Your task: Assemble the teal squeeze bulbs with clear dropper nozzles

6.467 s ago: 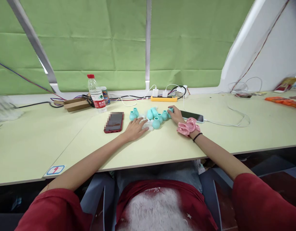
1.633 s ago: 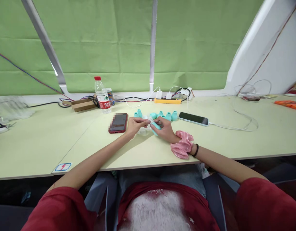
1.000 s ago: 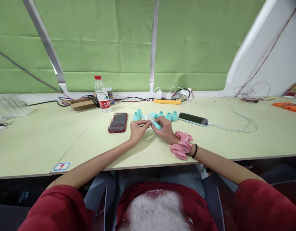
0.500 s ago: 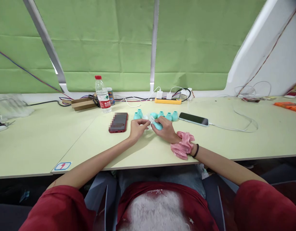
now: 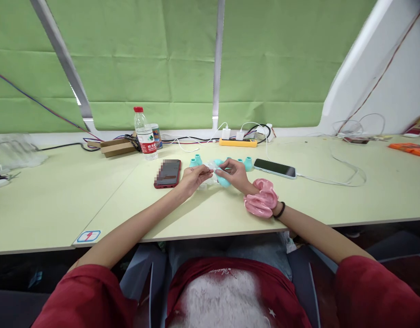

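My left hand (image 5: 195,177) pinches a crumpled piece of clear plastic (image 5: 212,166) between thumb and fingertips. From the other side, my right hand (image 5: 234,173) has its thumb and finger closed on the same plastic. A teal bulb-shaped piece (image 5: 223,181) shows just below my right thumb; whether the palm also touches it cannot be seen. Behind the hands stand several small teal vase-shaped pieces, one of them at the right (image 5: 248,163) and another at the left (image 5: 198,159). Some are partly hidden by my fingers.
A dark phone with a red edge (image 5: 168,174) lies left of my hands, and a cabled phone (image 5: 274,168) lies right. At the back are a water bottle (image 5: 146,136), a can (image 5: 156,135), a cardboard box (image 5: 117,147) and a yellow power strip (image 5: 238,143).
My right fingers have shifted off the teal bulb-shaped piece up to the clear plastic. The plastic now looks more spread out between both hands. My left hand has moved slightly.
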Demonstrator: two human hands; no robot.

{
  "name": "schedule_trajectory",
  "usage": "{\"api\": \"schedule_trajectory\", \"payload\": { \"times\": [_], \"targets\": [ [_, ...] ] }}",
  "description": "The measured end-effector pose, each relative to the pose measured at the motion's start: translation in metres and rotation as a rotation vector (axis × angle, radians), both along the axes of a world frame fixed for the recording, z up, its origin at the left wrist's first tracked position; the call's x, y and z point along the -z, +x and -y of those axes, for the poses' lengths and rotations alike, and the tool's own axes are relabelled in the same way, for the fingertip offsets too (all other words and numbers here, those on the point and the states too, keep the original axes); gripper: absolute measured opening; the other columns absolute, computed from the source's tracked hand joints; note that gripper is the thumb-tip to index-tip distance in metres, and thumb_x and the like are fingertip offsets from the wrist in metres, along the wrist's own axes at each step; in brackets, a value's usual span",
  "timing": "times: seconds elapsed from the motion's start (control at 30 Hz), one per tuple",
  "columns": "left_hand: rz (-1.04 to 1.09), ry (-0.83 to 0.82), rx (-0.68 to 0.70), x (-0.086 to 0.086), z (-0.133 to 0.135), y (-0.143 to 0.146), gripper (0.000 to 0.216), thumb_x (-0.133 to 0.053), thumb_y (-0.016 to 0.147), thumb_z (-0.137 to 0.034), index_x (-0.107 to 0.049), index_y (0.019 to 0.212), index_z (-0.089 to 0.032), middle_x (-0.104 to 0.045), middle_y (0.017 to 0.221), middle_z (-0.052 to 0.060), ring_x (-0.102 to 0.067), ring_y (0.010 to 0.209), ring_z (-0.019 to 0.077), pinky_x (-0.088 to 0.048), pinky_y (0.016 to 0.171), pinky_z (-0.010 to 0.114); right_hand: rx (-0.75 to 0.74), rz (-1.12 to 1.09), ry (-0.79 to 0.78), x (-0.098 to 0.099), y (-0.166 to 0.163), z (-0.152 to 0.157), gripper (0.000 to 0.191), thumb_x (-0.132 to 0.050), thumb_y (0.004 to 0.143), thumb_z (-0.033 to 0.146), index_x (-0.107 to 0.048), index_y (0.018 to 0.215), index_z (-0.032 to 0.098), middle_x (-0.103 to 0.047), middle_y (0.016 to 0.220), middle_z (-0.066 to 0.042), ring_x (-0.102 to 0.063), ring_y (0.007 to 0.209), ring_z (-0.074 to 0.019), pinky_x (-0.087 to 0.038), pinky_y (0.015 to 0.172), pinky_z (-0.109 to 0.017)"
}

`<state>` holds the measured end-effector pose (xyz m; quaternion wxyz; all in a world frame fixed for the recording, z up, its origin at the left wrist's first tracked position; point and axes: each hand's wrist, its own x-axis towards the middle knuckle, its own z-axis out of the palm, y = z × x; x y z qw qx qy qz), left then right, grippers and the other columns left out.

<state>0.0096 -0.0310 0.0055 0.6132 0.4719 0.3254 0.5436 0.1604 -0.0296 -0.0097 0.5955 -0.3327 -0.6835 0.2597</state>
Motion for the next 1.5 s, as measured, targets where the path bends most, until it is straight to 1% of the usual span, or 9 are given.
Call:
{"api": "schedule_trajectory", "payload": {
  "times": [0.3,0.4,0.6,0.73,0.93,1.07,1.27,1.4,1.5],
  "targets": [
    [0.064,-0.045,0.072,-0.001,-0.005,-0.003,0.008,-0.056,0.056,-0.011,-0.053,0.048,-0.011,-0.057,0.056,0.002,-0.054,0.056,0.0063,-0.047,0.062,0.018,-0.307,-0.203,-0.325,-0.010,-0.001,0.010,0.030,-0.065,0.058,0.037,-0.044,0.065,0.017,-0.056,0.058,0.002,-0.054,0.042,-0.0130,-0.047,0.039,-0.029],
    [0.011,0.016,0.016,0.000,-0.010,-0.008,0.009,-0.057,0.055,-0.015,-0.052,0.048,-0.012,-0.057,0.056,0.002,-0.053,0.055,0.0071,-0.047,0.061,0.020,-0.318,-0.264,-0.374,-0.012,0.005,0.008,0.029,-0.063,0.061,0.037,-0.042,0.065,0.017,-0.057,0.058,0.002,-0.055,0.043,-0.0137,-0.046,0.039,-0.028],
    [-0.710,0.601,-0.282,0.009,-0.020,-0.019,0.005,-0.056,0.054,-0.016,-0.060,0.054,-0.014,-0.058,0.056,0.003,-0.051,0.053,0.0117,-0.042,0.058,0.025,-0.081,-0.207,-0.178,-0.012,0.006,0.003,0.029,-0.069,0.053,0.034,-0.051,0.066,0.017,-0.058,0.063,0.001,-0.056,0.052,-0.0123,-0.049,0.050,-0.028],
    [-0.985,0.800,-0.259,0.016,-0.024,-0.019,0.011,-0.052,0.059,-0.013,-0.063,0.058,-0.016,-0.060,0.061,0.004,-0.052,0.055,0.0132,-0.040,0.058,0.024,0.034,-0.020,-0.044,-0.004,0.002,0.002,0.028,-0.070,0.050,0.032,-0.058,0.070,0.016,-0.061,0.071,-0.002,-0.058,0.067,-0.0143,-0.048,0.064,-0.029],
    [-0.724,0.741,-0.359,0.013,-0.020,-0.018,0.018,-0.050,0.070,-0.029,-0.065,0.071,-0.018,-0.063,0.070,0.005,-0.054,0.063,0.0143,-0.039,0.059,0.022,0.160,0.390,0.253,0.009,-0.001,0.008,0.022,-0.062,0.062,0.031,-0.060,0.079,0.017,-0.063,0.078,-0.005,-0.058,0.072,-0.0169,-0.046,0.068,-0.032],
    [-0.611,0.656,-0.278,0.005,-0.004,-0.013,0.037,-0.040,0.076,-0.042,-0.063,0.067,-0.015,-0.058,0.058,0.002,-0.048,0.050,0.0108,-0.035,0.051,0.020,0.196,0.553,0.432,0.010,-0.004,0.015,0.019,-0.055,0.069,0.029,-0.055,0.085,0.017,-0.060,0.080,-0.006,-0.056,0.077,-0.0175,-0.045,0.070,-0.031],
    [-0.859,0.786,-0.195,0.004,0.002,-0.006,0.041,-0.044,0.074,-0.039,-0.049,0.043,-0.014,-0.036,0.039,-0.003,-0.031,0.040,0.0069,-0.019,0.043,0.022,0.190,0.577,0.463,0.010,-0.009,0.021,0.021,-0.053,0.071,0.030,-0.052,0.086,0.017,-0.057,0.080,-0.006,-0.054,0.076,-0.0166,-0.043,0.068,-0.029],
    [-0.812,0.687,-0.208,0.008,-0.006,-0.007,0.049,-0.043,0.073,-0.042,-0.035,0.033,-0.015,-0.024,0.035,-0.004,-0.022,0.037,0.0052,-0.014,0.042,0.023,0.166,0.682,0.381,0.007,-0.009,0.022,0.019,-0.050,0.073,0.035,-0.054,0.074,0.017,-0.056,0.066,-0.003,-0.052,0.063,-0.0136,-0.040,0.059,-0.025],
    [-0.681,0.526,-0.079,0.011,-0.009,-0.007,0.050,-0.044,0.070,-0.048,-0.036,0.033,-0.015,-0.025,0.034,-0.004,-0.022,0.035,0.0045,-0.014,0.039,0.022,0.093,0.745,0.349,0.006,-0.009,0.023,0.024,-0.046,0.077,0.037,-0.053,0.067,0.016,-0.054,0.058,-0.001,-0.048,0.054,-0.0113,-0.035,0.053,-0.024]
  ]
}}
